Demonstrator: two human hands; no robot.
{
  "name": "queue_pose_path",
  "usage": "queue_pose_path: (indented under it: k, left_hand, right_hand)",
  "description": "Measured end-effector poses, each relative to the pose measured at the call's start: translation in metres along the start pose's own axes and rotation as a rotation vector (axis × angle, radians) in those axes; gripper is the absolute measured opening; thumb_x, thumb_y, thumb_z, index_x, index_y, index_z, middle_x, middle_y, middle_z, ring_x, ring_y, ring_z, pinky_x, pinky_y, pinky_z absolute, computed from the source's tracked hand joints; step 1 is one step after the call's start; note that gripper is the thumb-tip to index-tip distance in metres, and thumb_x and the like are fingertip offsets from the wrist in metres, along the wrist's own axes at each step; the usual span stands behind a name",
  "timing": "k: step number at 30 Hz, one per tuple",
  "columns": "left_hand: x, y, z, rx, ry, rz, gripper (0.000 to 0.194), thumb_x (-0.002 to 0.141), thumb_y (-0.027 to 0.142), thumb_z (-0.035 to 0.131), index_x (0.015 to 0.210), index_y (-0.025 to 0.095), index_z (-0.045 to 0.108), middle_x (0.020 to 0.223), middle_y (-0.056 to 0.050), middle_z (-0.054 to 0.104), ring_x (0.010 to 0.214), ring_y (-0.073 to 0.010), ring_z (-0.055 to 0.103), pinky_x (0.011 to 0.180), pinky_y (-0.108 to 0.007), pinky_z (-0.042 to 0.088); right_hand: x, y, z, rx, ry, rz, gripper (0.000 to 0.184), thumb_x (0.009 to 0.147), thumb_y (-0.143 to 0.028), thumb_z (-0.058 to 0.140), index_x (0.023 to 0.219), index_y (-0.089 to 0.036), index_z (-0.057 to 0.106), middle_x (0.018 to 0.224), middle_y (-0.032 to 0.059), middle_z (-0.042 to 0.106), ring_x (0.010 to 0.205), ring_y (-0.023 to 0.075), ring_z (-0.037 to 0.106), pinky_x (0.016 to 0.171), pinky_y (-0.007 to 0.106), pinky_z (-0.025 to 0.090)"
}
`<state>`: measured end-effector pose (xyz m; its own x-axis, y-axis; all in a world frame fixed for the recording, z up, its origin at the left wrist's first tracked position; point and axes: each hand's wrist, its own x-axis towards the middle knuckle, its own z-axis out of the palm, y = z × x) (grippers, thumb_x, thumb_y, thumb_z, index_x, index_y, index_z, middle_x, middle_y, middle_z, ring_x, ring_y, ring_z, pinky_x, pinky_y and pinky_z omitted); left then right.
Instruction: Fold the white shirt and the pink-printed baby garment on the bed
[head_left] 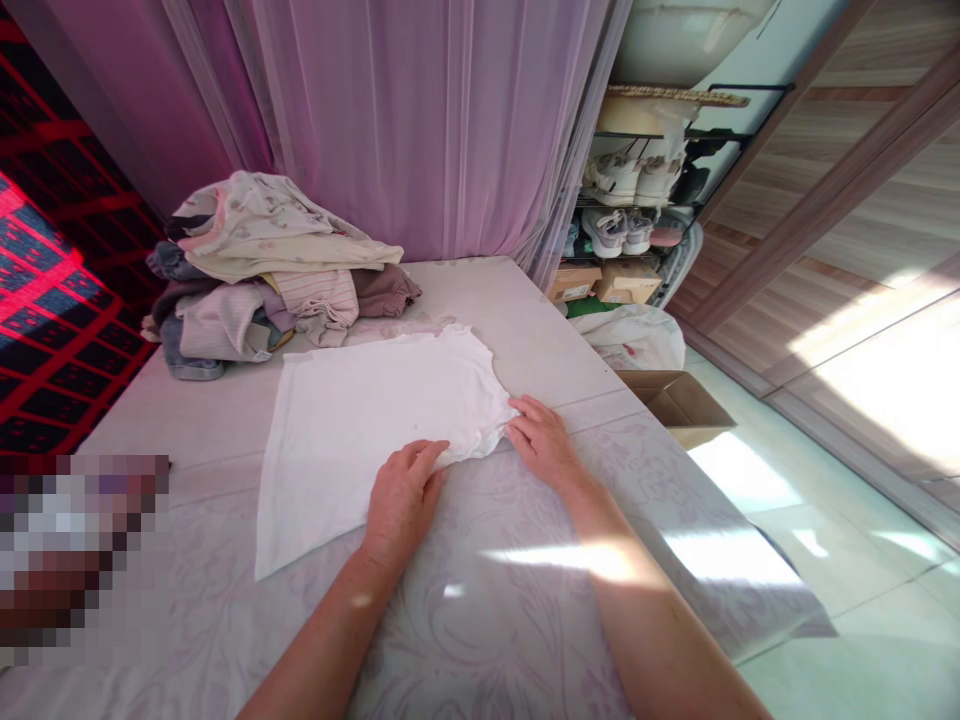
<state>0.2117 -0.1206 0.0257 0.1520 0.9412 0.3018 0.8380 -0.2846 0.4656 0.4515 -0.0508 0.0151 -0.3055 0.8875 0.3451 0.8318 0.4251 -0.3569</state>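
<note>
Pale grey-lilac, scroll-patterned sheeting point(487, 640) covers the flat work surface, bright patches of sunlight falling across its near and right-hand parts. Over it, the left hand point(405, 490) rests with bent fingers at the near edge of a white, short, ruffle-trimmed cloth garment point(375, 405); whether cloth is pinched between thumb and fingers cannot be told. The right hand point(544, 440), its thumb and fingers slightly apart, touches the garment's gathered right end; the firmness of this hold cannot be told either. The garment lies spread flat at the middle of the surface, its straight hem to the left. To the right, below surface level, stands an open brown cardboard box point(675, 400). Beyond the garment, at the far left, sits a heaped pile of mixed clothes point(255, 280), pale printed pieces uppermost. Farther right, a black-framed rack point(667, 206) bears light-coloured shoes point(615, 178). Sheer purple curtains point(420, 120) hang behind the surface.
</note>
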Motion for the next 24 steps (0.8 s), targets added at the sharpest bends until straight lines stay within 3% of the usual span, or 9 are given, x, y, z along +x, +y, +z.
queue_pose_path:
  k: [9,16,24]
  left_hand:
    - [0.004,0.007,-0.007,-0.02,-0.058,0.005,0.021,0.092,0.027,0.049,0.097,0.024,0.068,0.1,-0.004,0.07,0.092,-0.0207,0.06,0.085,-0.037,0.049]
    - [0.003,0.007,-0.008,0.009,-0.052,0.034,0.022,0.093,0.028,0.046,0.098,0.022,0.066,0.107,-0.006,0.068,0.097,-0.0209,0.06,0.09,-0.039,0.047]
    - [-0.003,0.01,-0.006,0.1,-0.113,0.178,0.025,0.09,0.026,0.05,0.108,0.027,0.067,0.13,-0.008,0.059,0.117,-0.0267,0.053,0.095,-0.047,0.045]
  right_hand:
    - [0.0,0.006,-0.004,0.149,0.014,0.015,0.029,0.091,-0.034,0.047,0.09,-0.026,0.075,0.126,0.0066,0.062,0.124,0.0249,0.049,0.105,0.046,0.039]
    - [0.003,0.007,-0.008,0.313,-0.003,0.046,0.028,0.09,-0.037,0.05,0.095,-0.025,0.076,0.128,0.008,0.061,0.121,0.0218,0.053,0.105,0.04,0.04]
    - [-0.003,0.014,-0.015,0.148,-0.09,0.039,0.012,0.078,-0.022,0.062,0.073,-0.024,0.073,0.129,0.0061,0.06,0.132,0.031,0.041,0.106,0.053,0.034]
